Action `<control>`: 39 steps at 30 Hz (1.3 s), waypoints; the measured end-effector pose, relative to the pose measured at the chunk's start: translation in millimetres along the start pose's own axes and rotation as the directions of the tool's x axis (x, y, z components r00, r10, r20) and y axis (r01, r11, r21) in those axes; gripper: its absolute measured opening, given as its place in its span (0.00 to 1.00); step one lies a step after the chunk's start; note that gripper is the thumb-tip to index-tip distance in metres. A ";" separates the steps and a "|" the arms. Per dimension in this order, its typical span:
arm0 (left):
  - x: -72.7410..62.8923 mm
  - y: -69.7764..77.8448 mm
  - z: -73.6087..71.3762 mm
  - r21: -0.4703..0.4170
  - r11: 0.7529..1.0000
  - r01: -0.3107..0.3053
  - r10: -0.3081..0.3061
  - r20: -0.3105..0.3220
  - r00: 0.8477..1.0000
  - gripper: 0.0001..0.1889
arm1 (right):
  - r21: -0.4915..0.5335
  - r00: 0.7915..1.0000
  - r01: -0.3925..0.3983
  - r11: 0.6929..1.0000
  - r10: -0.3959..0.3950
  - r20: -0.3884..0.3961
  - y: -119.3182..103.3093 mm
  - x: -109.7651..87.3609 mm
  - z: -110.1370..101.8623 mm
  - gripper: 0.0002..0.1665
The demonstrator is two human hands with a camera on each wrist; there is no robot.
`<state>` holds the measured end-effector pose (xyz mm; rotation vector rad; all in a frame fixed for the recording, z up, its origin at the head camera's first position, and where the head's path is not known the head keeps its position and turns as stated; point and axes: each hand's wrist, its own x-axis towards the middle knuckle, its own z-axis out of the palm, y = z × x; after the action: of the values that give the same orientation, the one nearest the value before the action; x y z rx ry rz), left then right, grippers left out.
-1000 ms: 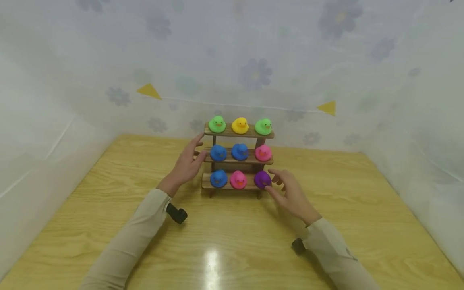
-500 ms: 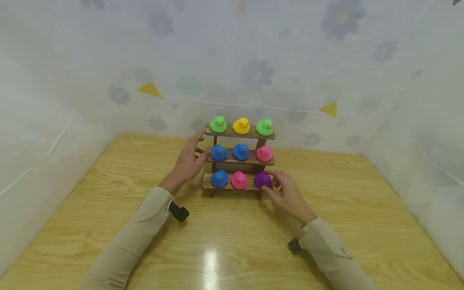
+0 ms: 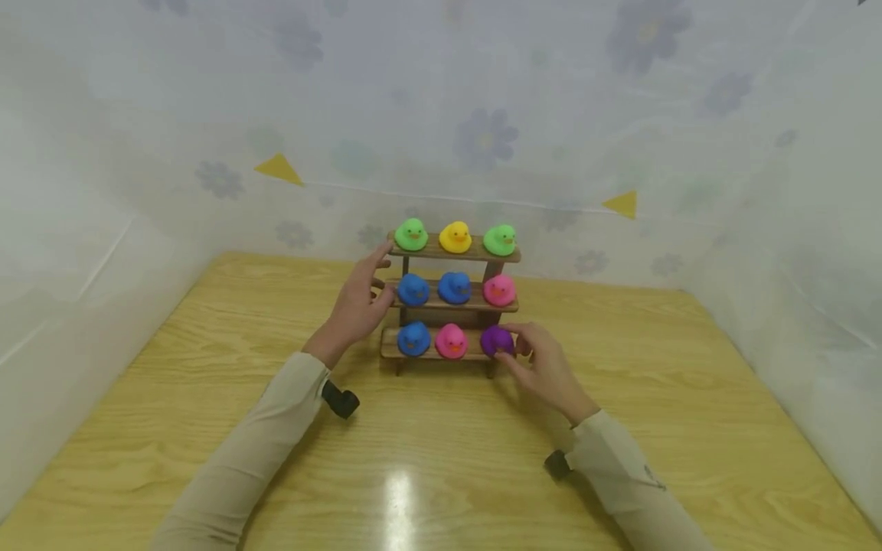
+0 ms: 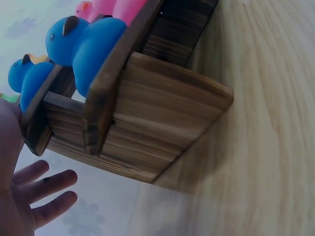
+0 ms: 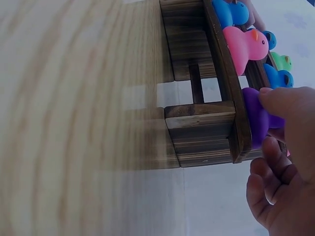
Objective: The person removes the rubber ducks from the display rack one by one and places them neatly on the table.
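A three-tier dark wooden display stand [image 3: 475, 249] carries several rubber ducks in rows. On the bottom tier, my right hand [image 3: 547, 373] pinches the purple rubber duck [image 3: 494, 341] at its right end; thumb and index finger are on it, the other fingers curled beneath in the right wrist view. My left hand [image 3: 353, 308] is at the stand's left end, index fingertip by the top shelf and thumb at the middle one. Its other fingers [image 4: 55, 187] stretch out loosely in the left wrist view. Beside the purple duck sits a pink duck [image 3: 451, 342], then a blue duck [image 3: 413, 339].
Above are two blue ducks and a pink duck [image 3: 499, 291] on the middle tier; green, yellow [image 3: 455, 238] and green ducks line the top. The wood-grain table [image 3: 455, 459] meets a flower-patterned sheet [image 3: 413, 99] behind the stand. Dark wrist cameras [image 3: 341, 399] hang below both sleeves.
My right hand has moved slightly left, its thumb and index finger closing onto the purple duck. The left hand stays by the stand's left end.
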<state>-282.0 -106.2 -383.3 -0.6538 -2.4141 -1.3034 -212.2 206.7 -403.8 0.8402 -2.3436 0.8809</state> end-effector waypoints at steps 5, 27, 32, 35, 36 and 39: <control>0.1 -4.8 0.7 -0.039 0.999 -0.029 0.030 0.016 0.999 0.36 | 0.004 1.000 -0.022 1.000 0.022 0.007 0.7 1.1 1.8 0.23; -0.6 -5.9 3.9 -0.036 0.998 -0.048 0.050 0.042 0.998 0.35 | 0.046 0.993 -0.113 0.992 0.111 0.048 5.7 -4.4 -12.3 0.20; 1.1 -7.6 6.1 -0.040 0.998 -0.056 0.059 0.059 0.997 0.35 | 0.041 0.991 -0.123 0.992 0.120 0.063 8.2 -5.6 -23.0 0.19; 0.5 -8.3 4.5 -0.039 0.997 -0.060 0.062 0.058 0.996 0.35 | 0.011 0.991 -0.125 0.992 0.124 0.049 10.3 -3.1 -28.9 0.18; 0.1 -8.2 3.5 -0.037 0.997 -0.060 0.063 0.057 0.996 0.35 | 0.003 0.991 -0.129 0.992 0.129 0.042 11.2 -2.0 -30.7 0.18; -1.4 -7.9 -0.5 -0.026 0.998 -0.061 0.062 0.052 0.997 0.35 | -0.008 0.990 -0.136 0.991 0.136 0.020 13.6 1.8 -34.8 0.18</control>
<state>-285.0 -110.8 -389.2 -0.7725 -2.4024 -1.3089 -215.0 238.9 -384.9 0.6963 -2.4440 0.9233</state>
